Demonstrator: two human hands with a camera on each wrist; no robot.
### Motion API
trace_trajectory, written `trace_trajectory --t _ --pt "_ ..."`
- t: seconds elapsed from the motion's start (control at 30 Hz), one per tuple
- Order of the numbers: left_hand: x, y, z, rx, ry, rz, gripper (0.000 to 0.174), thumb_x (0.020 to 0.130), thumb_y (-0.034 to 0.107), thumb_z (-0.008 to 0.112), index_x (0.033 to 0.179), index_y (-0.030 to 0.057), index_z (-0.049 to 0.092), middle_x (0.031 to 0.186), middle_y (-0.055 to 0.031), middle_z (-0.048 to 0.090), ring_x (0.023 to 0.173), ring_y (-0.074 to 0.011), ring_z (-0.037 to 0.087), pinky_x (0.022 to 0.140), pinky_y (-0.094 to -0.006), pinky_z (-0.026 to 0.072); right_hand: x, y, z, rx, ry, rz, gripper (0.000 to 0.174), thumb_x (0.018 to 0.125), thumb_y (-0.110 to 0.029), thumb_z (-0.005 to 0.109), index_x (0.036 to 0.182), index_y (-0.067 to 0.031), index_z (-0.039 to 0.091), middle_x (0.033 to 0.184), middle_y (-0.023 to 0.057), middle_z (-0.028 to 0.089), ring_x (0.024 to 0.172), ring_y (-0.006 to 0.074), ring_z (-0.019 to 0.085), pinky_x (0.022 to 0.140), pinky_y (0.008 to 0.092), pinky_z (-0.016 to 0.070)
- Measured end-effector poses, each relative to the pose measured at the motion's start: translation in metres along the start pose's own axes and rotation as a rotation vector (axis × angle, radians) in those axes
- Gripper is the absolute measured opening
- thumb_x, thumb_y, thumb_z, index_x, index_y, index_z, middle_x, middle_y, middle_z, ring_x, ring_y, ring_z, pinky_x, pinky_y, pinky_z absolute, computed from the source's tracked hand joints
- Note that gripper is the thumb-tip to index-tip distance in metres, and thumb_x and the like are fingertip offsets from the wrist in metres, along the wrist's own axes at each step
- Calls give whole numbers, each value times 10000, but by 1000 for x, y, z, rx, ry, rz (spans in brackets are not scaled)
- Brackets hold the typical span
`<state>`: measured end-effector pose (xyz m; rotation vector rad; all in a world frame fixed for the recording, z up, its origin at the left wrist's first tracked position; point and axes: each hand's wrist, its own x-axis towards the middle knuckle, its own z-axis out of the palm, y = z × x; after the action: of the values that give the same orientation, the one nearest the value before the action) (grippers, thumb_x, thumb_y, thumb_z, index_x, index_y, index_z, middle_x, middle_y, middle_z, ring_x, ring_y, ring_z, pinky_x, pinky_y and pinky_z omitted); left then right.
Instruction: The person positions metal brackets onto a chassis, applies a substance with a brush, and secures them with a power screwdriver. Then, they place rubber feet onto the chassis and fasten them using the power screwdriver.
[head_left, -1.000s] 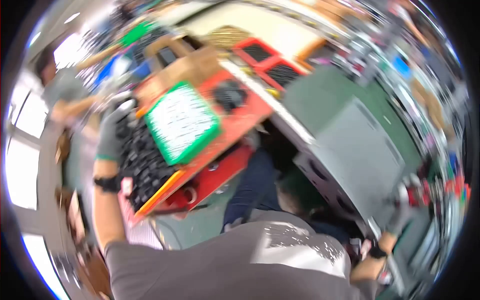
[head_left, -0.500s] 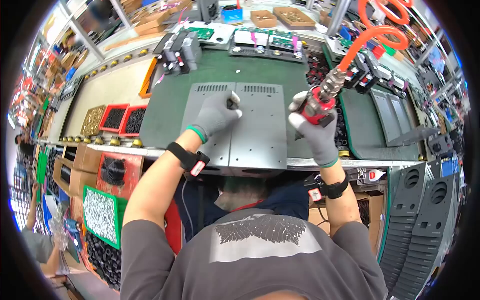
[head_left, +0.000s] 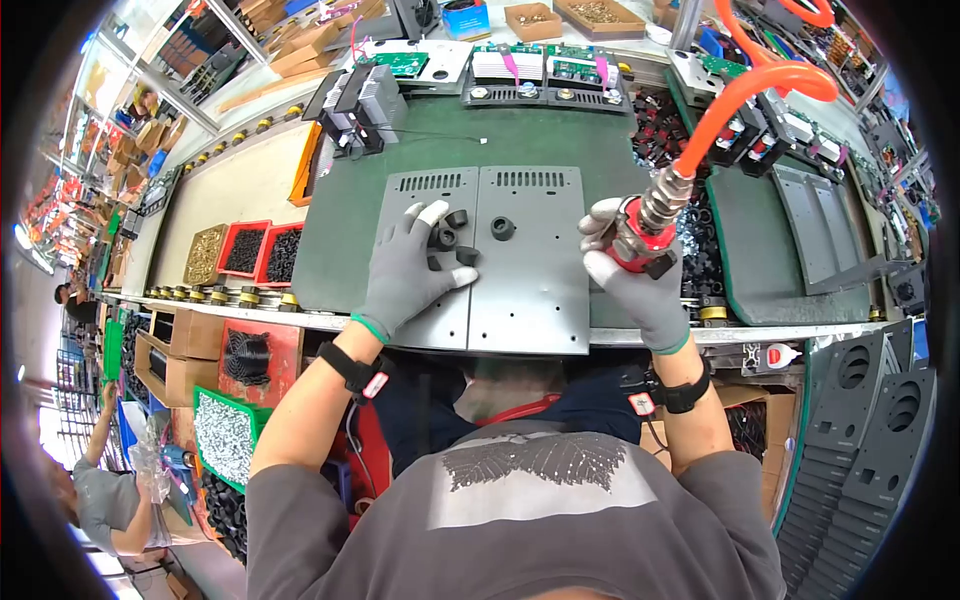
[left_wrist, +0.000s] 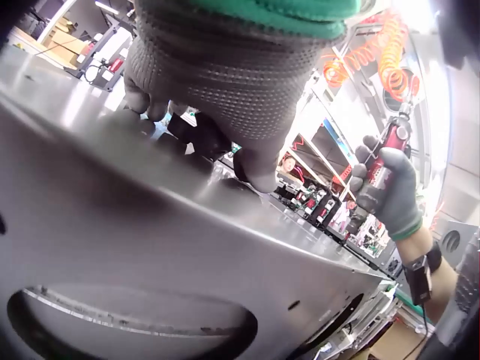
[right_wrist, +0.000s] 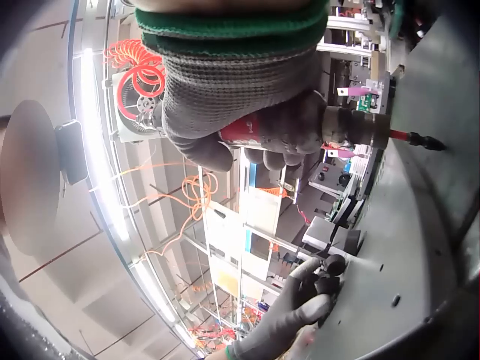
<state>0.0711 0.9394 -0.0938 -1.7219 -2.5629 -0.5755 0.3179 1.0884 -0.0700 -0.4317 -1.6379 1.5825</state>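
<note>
Two grey metal panels [head_left: 430, 310] [head_left: 530, 290] lie side by side on the green mat. Over the left panel is the gloved left hand [head_left: 410, 262], thumb and fingers spread around several small black round pieces [head_left: 445, 238]. One more black piece [head_left: 502, 229] rests on the right panel. To the right, the gloved right hand [head_left: 640, 290] grips a red power driver [head_left: 640, 235] hung from an orange coiled hose [head_left: 740, 95]. The right wrist view shows the driver's bit [right_wrist: 427, 141] pointing toward the panel surface, and the left hand [right_wrist: 281, 315] beside the black pieces [right_wrist: 328, 281].
Circuit-board assemblies [head_left: 545, 80] and heat-sink blocks [head_left: 365, 105] stand behind the panels. Red trays [head_left: 243, 248] of black parts sit at left. Past the driver are loose dark parts [head_left: 700, 240] and another panel [head_left: 820, 230]. Vented panels [head_left: 850, 390] are stacked at lower right.
The head view has turned from the left-side bin to the bench. The left hand, earlier at that bin, then curled above the left panel, has spread; black pieces now show on the panels.
</note>
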Motion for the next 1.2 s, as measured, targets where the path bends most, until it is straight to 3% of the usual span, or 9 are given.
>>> trace_trajectory --t 0.13,0.37,0.5,0.6,0.7,0.87,0.93,1.07,1.2 --pt "-14 -10 -3 -72 47 -77 930 593 367 883 1385 161 439 1340 -102 511 1201 -310 516 987 -412 456 1 2 -4 49 4 20 410 739 63 665 1136 -1 583 1035 96 660 872 112 639 789 263 530" --pt "-37 -10 -9 -350 74 -185 915 594 288 890 1382 145 448 1156 -95 587 949 -240 623 844 -359 523 -5 5 0 19 68 -58 341 718 91 640 1038 -13 584 924 72 640 844 133 627 763 278 529" --pt "-46 -14 -10 -331 54 -247 908 598 242 889 1386 146 448 1115 -78 587 897 -208 604 815 -332 520 -9 7 2 -72 24 -105 345 718 93 634 1045 -9 586 941 77 636 845 131 624 757 274 525" --pt "-54 -21 -3 -440 150 -273 808 601 192 884 1322 135 523 1085 -63 586 838 -167 589 775 -300 516 -10 13 3 -84 12 -110 346 720 94 632 1049 -4 585 941 79 633 842 131 623 754 274 525" --pt "-61 -36 9 -530 111 -234 573 625 153 863 1152 127 640 1105 -62 585 798 -135 594 739 -284 518 -9 10 7 -144 12 -136 349 721 99 628 1049 -7 576 936 77 628 841 127 618 755 272 521" --pt "-55 -16 -4 -410 269 -169 537 656 241 847 1139 134 637 1140 -72 578 753 -147 594 708 -279 519 -11 8 8 -165 21 -96 349 718 108 627 1040 -15 576 924 70 627 834 121 615 757 269 517" --pt "-54 -8 -3 -433 225 -134 538 657 264 847 1135 130 640 1143 -77 574 777 -164 602 716 -287 520 -12 11 7 -171 7 -101 344 719 120 621 1031 -18 575 915 63 626 827 115 614 754 264 517" --pt "-50 1 6 -228 261 60 300 738 179 777 1015 113 684 1069 -85 615 861 -250 628 736 -343 515 -14 8 11 -163 52 -110 344 722 137 611 1022 -25 562 915 60 628 822 110 618 736 251 520" --pt "-60 4 6 -213 232 206 219 775 143 734 987 116 686 1016 -87 639 894 -281 631 752 -367 514 -15 13 5 -186 29 -136 366 720 133 616 1043 -29 556 918 59 628 824 116 621 748 260 522"
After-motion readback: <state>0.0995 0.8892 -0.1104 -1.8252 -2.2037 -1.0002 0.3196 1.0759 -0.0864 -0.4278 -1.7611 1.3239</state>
